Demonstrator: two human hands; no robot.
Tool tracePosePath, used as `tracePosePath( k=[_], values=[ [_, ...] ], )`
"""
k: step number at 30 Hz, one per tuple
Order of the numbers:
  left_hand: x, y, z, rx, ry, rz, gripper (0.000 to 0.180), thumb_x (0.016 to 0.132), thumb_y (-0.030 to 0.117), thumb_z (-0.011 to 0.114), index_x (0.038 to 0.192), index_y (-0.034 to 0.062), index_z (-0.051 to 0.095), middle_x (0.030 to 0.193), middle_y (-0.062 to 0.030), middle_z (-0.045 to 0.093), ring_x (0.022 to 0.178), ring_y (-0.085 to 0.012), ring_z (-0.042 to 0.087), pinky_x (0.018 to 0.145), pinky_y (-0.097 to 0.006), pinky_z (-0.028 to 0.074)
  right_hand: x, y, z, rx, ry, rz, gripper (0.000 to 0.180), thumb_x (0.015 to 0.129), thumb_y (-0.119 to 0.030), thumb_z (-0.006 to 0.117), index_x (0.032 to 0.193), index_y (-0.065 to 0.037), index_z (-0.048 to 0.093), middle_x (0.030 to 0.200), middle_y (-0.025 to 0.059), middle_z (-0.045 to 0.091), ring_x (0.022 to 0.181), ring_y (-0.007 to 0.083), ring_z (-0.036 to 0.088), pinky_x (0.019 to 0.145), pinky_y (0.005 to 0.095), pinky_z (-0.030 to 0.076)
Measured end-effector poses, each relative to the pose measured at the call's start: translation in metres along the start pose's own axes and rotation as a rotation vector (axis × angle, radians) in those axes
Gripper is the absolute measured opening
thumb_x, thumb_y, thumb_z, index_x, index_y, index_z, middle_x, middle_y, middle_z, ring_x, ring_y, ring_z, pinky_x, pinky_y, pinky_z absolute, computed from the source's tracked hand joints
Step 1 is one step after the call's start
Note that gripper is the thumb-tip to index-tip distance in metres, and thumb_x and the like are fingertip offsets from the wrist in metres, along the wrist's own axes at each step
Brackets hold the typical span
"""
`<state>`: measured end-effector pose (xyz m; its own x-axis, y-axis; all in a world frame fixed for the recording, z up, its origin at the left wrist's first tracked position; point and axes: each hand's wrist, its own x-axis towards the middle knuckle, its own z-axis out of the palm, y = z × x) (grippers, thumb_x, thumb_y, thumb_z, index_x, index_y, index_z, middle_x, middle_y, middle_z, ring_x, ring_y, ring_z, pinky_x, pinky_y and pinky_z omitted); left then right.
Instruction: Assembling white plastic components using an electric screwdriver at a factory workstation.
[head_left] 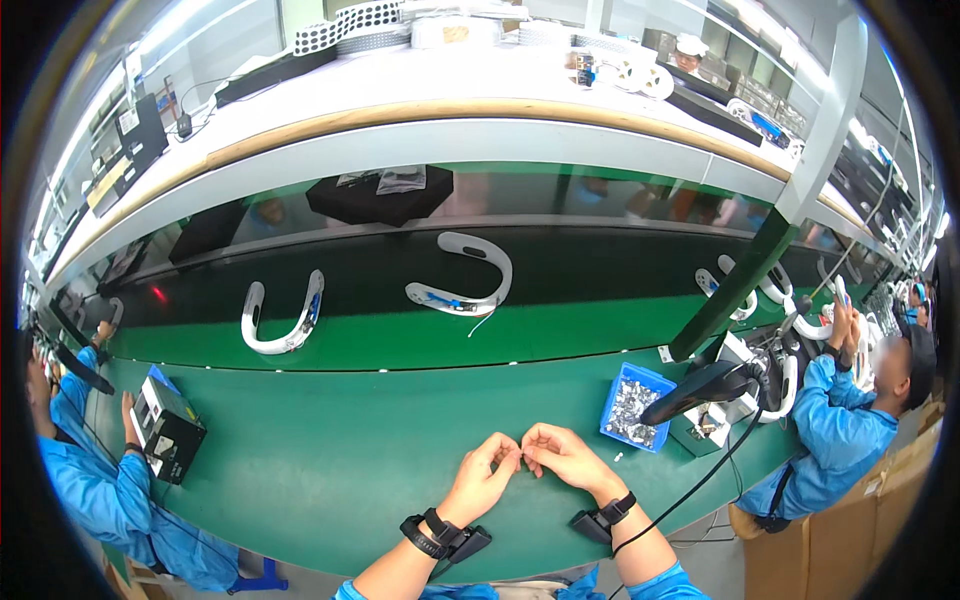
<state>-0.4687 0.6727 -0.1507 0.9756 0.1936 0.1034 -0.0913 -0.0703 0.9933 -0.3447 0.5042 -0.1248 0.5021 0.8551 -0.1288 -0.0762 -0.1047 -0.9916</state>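
Over the green worktable [330,430] my two hands meet at the fingertips. The fingers of my left hand [487,472] are pinched together, and so are those of my right hand [562,458], close beside it. Whatever lies between the fingertips is too small to make out. Right of my right hand stands a blue bin [607,425] full of small metallic parts [636,405]. A tiny white piece [618,457] lies on the table just below that bin.
White U-shaped housings [290,345] [503,275] lie on the belt [370,265] beyond the table. A black handheld scanner [700,390] on a stand is at right, near a steel post [790,230]. A black box [180,435] stands left. Co-workers in blue [100,490] [840,420] flank me.
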Motion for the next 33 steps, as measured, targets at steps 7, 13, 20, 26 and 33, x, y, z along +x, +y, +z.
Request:
tracePosePath(
  k=[7,13,20,26,33],
  values=[
    [0.055,0.029,-0.031,0.257,0.216,0.170,0.013,0.102,0.010,0.065,0.109,0.0009,0.060,0.094,-0.0064,0.069,0.090,-0.0152,0.067,0.082,-0.031,0.054,0.009,0.011,-0.006,0.122,0.100,-0.019,0.007,0.106,-0.010,0.059,0.105,-0.003,0.062,0.088,0.0012,0.062,0.077,0.0098,0.059,0.068,0.0262,0.051],
    [0.192,0.049,-0.054,0.991,0.353,0.566,0.026,0.088,0.015,0.072,0.108,0.0003,0.064,0.105,-0.0163,0.067,0.102,-0.0339,0.065,0.090,-0.047,0.052,0.007,0.017,-0.013,0.138,0.191,-0.078,0.005,0.105,-0.009,0.059,0.105,-0.005,0.061,0.086,-0.0003,0.061,0.074,0.0086,0.058,0.066,0.0250,0.050],
    [0.293,0.005,-0.022,1.398,0.199,0.345,0.042,0.088,0.044,0.074,0.107,0.0079,0.067,0.108,-0.0159,0.071,0.104,-0.0365,0.068,0.096,-0.052,0.050,0.010,0.027,-0.013,0.195,0.131,-0.122,0.009,0.107,-0.013,0.061,0.107,-0.005,0.061,0.084,-0.0019,0.060,0.075,0.0076,0.058,0.065,0.0245,0.050],
    [0.310,-0.007,-0.052,1.448,0.090,0.313,0.023,0.096,0.028,0.067,0.104,0.0062,0.065,0.097,-0.0170,0.075,0.092,-0.0403,0.073,0.080,-0.054,0.057,0.013,0.012,-0.008,0.126,0.080,-0.125,0.008,0.105,-0.013,0.060,0.106,-0.005,0.061,0.085,-0.0024,0.060,0.077,0.0070,0.058,0.066,0.0237,0.050],
    [0.243,0.082,-0.072,1.011,-0.069,0.207,0.023,0.100,0.025,0.065,0.105,0.0017,0.065,0.083,-0.0156,0.076,0.084,-0.0340,0.075,0.075,-0.047,0.055,0.008,0.014,-0.014,0.075,0.102,-0.134,0.008,0.105,-0.013,0.060,0.106,-0.005,0.061,0.085,-0.0023,0.060,0.077,0.0069,0.058,0.066,0.0237,0.050]
  ],
)
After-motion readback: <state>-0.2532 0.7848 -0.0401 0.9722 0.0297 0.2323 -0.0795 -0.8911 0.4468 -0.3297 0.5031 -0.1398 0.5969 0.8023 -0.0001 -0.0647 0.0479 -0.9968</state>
